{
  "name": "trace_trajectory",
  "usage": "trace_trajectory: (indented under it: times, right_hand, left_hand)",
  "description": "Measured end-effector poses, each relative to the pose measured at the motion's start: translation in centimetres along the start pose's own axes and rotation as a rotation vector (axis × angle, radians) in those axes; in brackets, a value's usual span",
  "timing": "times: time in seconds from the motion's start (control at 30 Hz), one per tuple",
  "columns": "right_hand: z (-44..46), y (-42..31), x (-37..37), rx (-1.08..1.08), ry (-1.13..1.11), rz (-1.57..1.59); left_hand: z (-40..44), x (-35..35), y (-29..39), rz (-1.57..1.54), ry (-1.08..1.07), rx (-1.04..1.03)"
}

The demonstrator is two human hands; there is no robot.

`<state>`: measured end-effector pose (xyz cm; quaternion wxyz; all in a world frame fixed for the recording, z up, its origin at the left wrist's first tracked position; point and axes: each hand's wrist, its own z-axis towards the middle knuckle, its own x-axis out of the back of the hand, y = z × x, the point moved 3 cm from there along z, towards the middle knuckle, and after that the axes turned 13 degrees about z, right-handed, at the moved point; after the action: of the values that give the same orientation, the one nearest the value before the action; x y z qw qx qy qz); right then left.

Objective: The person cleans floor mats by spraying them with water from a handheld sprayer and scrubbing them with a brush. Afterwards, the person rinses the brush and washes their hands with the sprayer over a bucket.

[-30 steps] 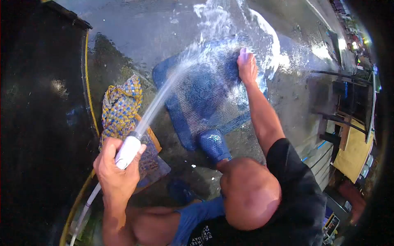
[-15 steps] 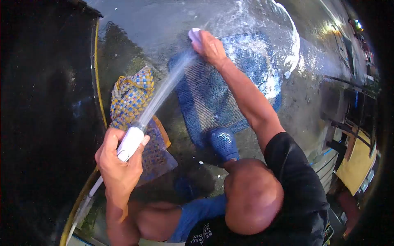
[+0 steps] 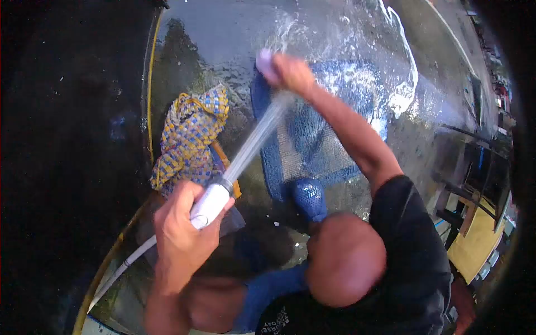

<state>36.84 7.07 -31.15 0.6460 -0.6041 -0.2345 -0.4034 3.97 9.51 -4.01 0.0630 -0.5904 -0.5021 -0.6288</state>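
Note:
My left hand [image 3: 185,237] is closed round a white shower head [image 3: 212,205] on a pale hose [image 3: 125,263]. A jet of water runs from it up and right onto a wet blue-and-grey mat [image 3: 321,146]. At the mat's far left corner, my right hand [image 3: 296,73] grips a lilac rounded thing [image 3: 266,62] that looks like a scrub brush; its underside is hidden and it is blurred. Suds and water lie on the mat's far and right parts. A blue perforated shoe [image 3: 310,198] rests at the mat's near edge.
A yellow, blue and white woven mat [image 3: 192,134] lies crumpled on the wet floor [image 3: 229,33] at left. A yellow hose [image 3: 149,95] runs along the floor's left side. A rack [image 3: 474,173] and a yellow board [image 3: 474,240] stand at right.
The shower head has moved right, and its jet lands further right on the mat. My right hand still grips the lilac thing, now slightly lower in view. The view has shifted.

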Motion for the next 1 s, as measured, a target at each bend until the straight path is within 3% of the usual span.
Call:
trace_trajectory:
  times: [0.03,0.07,0.13,0.2,0.23,0.3,0.37,0.43,0.5,0.57,0.63,0.67,0.7,0.8,0.83,0.9,0.97,1.0]
  right_hand:
    - [-3.8,-3.5,-0.6,0.072,-0.074,0.084]
    - [-8.2,-5.6,-2.5,0.079,-0.317,0.241]
    - [-10.8,-5.8,-3.8,0.126,-0.415,0.305]
    - [-9.7,-2.9,-3.0,0.195,-0.116,0.112]
    - [-7.6,0.3,-2.3,0.119,-0.054,0.038]
    - [-3.6,3.9,1.0,-0.312,0.257,-0.103]
    - [-4.0,4.4,3.0,-0.485,0.215,-0.123]
    - [-8.1,0.6,-0.3,-0.256,-0.021,0.015]
    - [-11.9,-3.6,-2.4,0.059,-0.097,0.126]
    - [-13.5,2.5,0.9,-0.429,-0.269,-0.174]
    - [-14.6,9.2,7.5,-0.836,0.128,-0.269]
    - [-15.1,10.2,10.3,-0.712,0.342,-0.250]
    - [-15.6,13.1,12.1,-0.942,0.380,-0.349]
    - [-13.7,11.7,10.2,-0.898,0.399,-0.292]
    - [-12.9,11.7,6.4,-0.773,0.395,-0.238]
    - [-10.4,4.0,3.6,-0.264,0.164,-0.058]
    - [-12.2,7.8,4.7,-0.524,0.173,-0.192]
    - [-14.8,10.7,8.0,-0.761,0.253,-0.177]
  left_hand:
    - [0.0,0.2,-0.3,-0.007,0.003,0.004]
    - [0.1,0.3,-0.5,-0.013,0.005,0.012]
    - [0.3,0.3,-0.8,-0.032,-0.014,0.044]
    - [0.6,0.0,-0.8,-0.018,0.005,0.055]
    - [0.7,-0.1,-0.7,-0.013,0.010,0.055]
    - [0.5,-0.1,-0.7,0.020,-0.036,0.054]
    - [0.6,-0.6,-0.7,0.050,-0.040,0.009]
    - [0.6,-0.8,-0.7,0.026,-0.042,0.006]
    - [0.9,-1.1,-0.8,0.022,-0.067,-0.001]
    - [1.2,-0.9,-0.4,0.000,-0.071,0.042]
    - [1.5,-0.6,-0.3,0.019,-0.070,0.076]
    - [1.5,-0.7,-0.4,0.079,-0.069,0.078]
    - [1.5,-0.7,-0.2,0.078,-0.069,0.072]
    - [2.2,-0.9,0.5,0.086,-0.026,0.016]
    - [2.4,-0.9,0.6,0.082,-0.016,0.007]
    - [2.7,-1.2,1.0,0.074,-0.023,-0.005]
    - [3.0,-1.0,1.6,0.105,-0.029,0.040]
    - [3.0,-0.8,1.6,0.117,-0.028,0.047]
